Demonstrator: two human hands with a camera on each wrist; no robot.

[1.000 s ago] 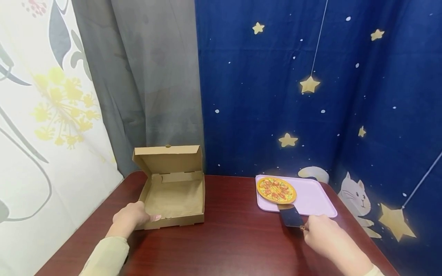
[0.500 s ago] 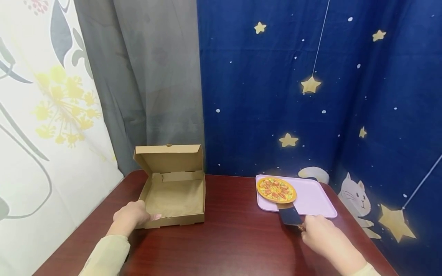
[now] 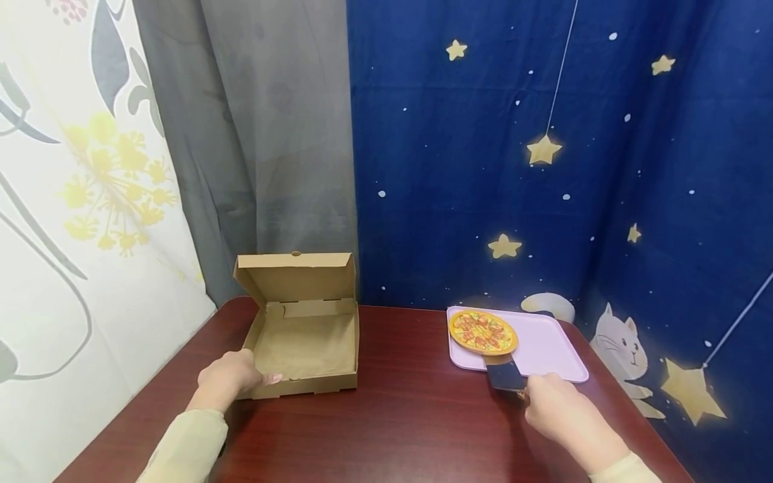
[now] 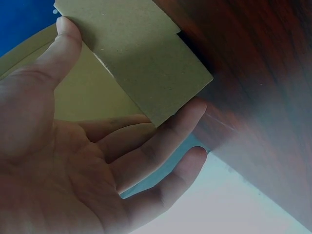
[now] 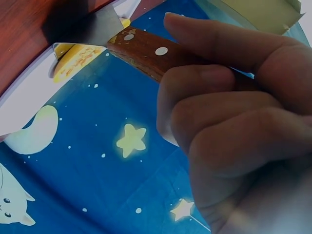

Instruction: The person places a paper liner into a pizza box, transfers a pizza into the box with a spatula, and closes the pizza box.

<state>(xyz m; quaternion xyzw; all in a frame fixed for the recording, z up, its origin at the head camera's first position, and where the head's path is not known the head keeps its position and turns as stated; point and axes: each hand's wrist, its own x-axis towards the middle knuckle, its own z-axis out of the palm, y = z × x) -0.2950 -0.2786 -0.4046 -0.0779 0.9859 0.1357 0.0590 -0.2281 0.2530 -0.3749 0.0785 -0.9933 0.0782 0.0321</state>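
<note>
An opened cardboard pizza box (image 3: 304,342) stands on the left of the table with its lid raised. My left hand (image 3: 229,377) holds its front left corner, the thumb over the front wall and the fingers around the side, as the left wrist view shows. My right hand (image 3: 558,410) grips the riveted wooden handle (image 5: 146,48) of a spatula. The spatula's metal blade (image 3: 506,376) meets the near edge of a toy-looking pizza (image 3: 483,333); how far it reaches beneath is hidden. Under the pizza is the left part of a lilac tray (image 3: 552,345).
The dark red wooden table (image 3: 398,429) carries the box and the tray, with bare tabletop between them. Behind it hang a grey curtain (image 3: 296,134) and a blue star-patterned curtain (image 3: 423,168). A white patterned cloth (image 3: 121,302) borders the left side.
My right hand has shifted slightly left with the spatula, its blade staying at the pizza's near edge. The left hand, box and pizza look nearly unchanged.
</note>
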